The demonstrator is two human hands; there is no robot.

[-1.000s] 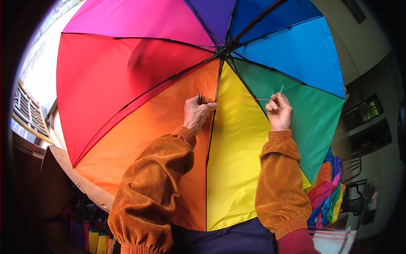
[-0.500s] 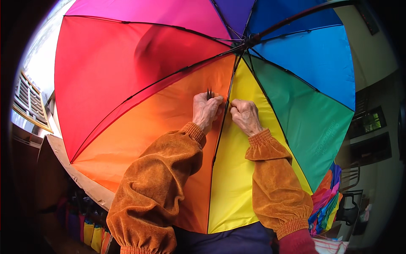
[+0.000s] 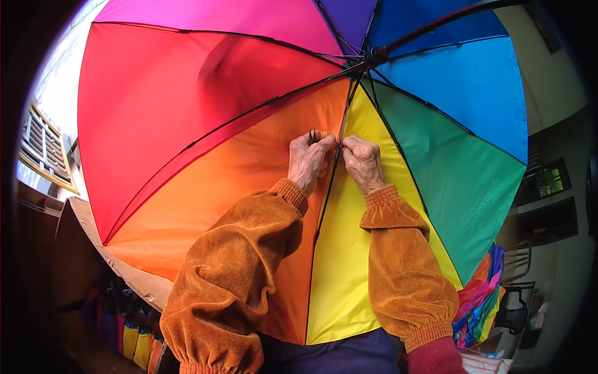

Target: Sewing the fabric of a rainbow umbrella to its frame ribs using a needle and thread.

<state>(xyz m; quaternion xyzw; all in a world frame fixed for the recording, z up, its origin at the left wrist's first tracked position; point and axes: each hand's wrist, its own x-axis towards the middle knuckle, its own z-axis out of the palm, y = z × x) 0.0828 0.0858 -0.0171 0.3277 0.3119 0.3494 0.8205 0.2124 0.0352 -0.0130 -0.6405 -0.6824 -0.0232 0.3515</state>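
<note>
An open umbrella (image 3: 143, 124) with rainbow-coloured panels fills most of the view, its inner side and black frame facing me. My left hand (image 3: 306, 161) is closed over the orange panel, just left of a black rib (image 3: 325, 196). Out of its top stick two dark, pointed tips, like those of small thread snips (image 3: 313, 136). My right hand (image 3: 363, 161) is closed over the yellow panel, its thumb and finger pinched at the same rib. Whatever lies between those fingertips is too small or hidden to make out. Both fists nearly meet across the rib.
The umbrella's dark shaft (image 3: 436, 26) runs from the hub (image 3: 372, 59) to the upper right. A brown cardboard edge (image 3: 134, 274) shows below left, near several folded coloured umbrellas (image 3: 140, 346). More rainbow fabric (image 3: 483, 299) hangs at the lower right.
My right hand has moved up slightly, its fingertips now at the rib. My left hand has shifted a little right and up, still with the pointed tool in it.
</note>
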